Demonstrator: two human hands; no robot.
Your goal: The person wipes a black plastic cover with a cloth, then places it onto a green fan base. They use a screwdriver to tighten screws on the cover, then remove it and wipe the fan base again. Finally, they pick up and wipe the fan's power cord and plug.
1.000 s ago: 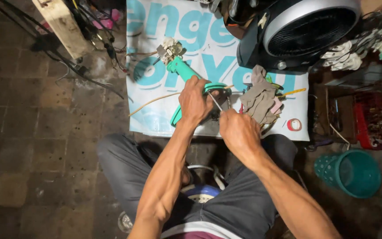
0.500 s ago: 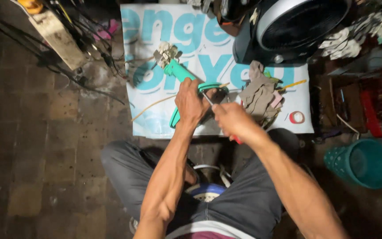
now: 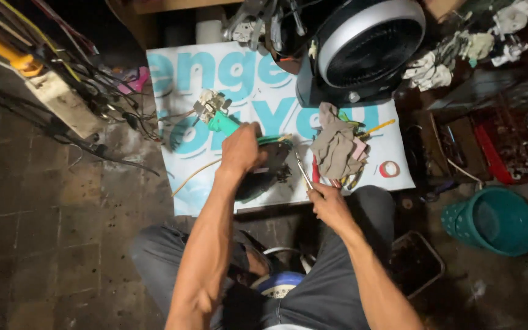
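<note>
Left hand (image 3: 242, 150) grips the green appliance part (image 3: 258, 165) on the printed sheet (image 3: 264, 79), pinning it down. Right hand (image 3: 328, 205) has pulled back from the part since a moment ago; it now sits near the sheet's front edge, closed around a slim metal tool (image 3: 304, 171) angled toward the part. Tool tip no longer at the work, so probably repositioning between turns. Rag pile (image 3: 334, 146) just right; fan (image 3: 362, 52) behind; teal basket (image 3: 493, 220) well apart.

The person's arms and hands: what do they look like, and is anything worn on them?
Both arms are bare from upper arm to fingertips: no sleeves in view, no gloves. The left hand and right hand show no watch or ring that I can make out. The forearms are lean, with visible muscle lines. Below them, dark grey trousers.
</note>
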